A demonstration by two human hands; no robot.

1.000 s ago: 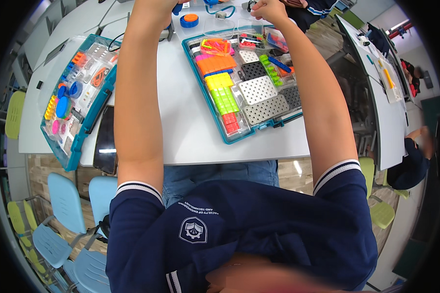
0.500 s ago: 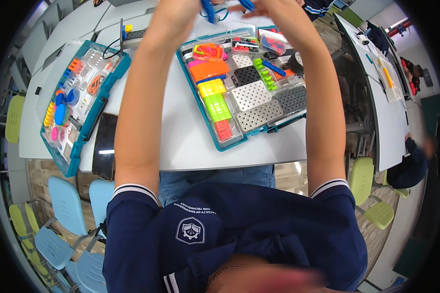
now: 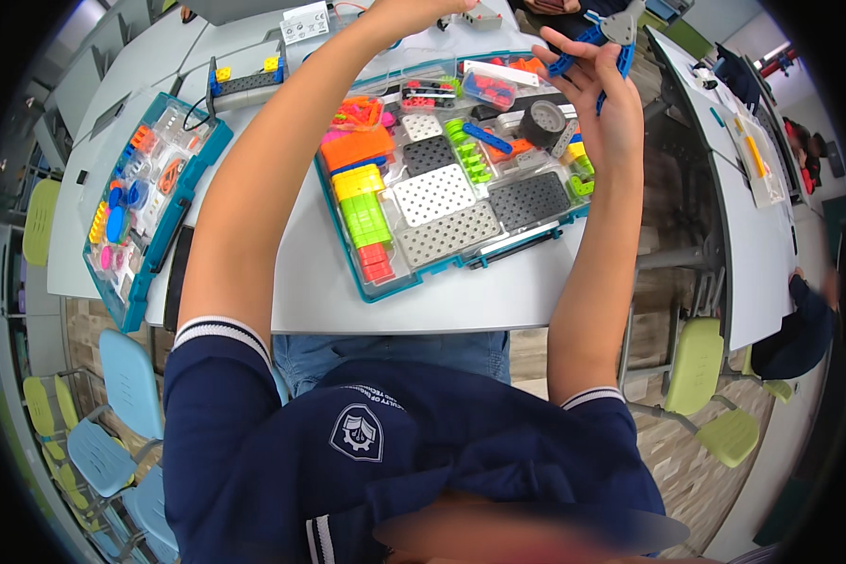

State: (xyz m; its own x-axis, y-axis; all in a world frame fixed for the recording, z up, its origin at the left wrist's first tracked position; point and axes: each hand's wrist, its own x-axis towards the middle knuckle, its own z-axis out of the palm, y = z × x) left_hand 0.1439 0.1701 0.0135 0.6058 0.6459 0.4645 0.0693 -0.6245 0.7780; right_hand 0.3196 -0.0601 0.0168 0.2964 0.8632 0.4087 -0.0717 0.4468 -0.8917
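My right hand (image 3: 600,99) is raised beyond the right part of an open teal-edged parts case (image 3: 374,293). It holds blue-handled pliers (image 3: 618,28) with a grey metal head; the handles are spread and the fingers lie around them. My left hand (image 3: 430,11) reaches to the top edge, where the picture cuts it off, near a small grey part (image 3: 484,19). Whether that hand holds anything is hidden. In the case lie a white perforated plate (image 3: 434,195), a dark grey plate (image 3: 530,199), an orange plate (image 3: 357,148), green blocks (image 3: 365,220) and a grey wheel (image 3: 542,122).
A second teal-edged case (image 3: 164,221) with small coloured parts stands left on the white table (image 3: 301,296). A dark phone (image 3: 177,277) lies beside it. Behind are a grey assembly with yellow blocks (image 3: 246,81) and a white box (image 3: 305,23). Other people sit farther off.
My hands have moved apart. The right hand has swung right and nearer with the pliers; the left has stayed at the top edge. The view has shifted, showing more of the case.
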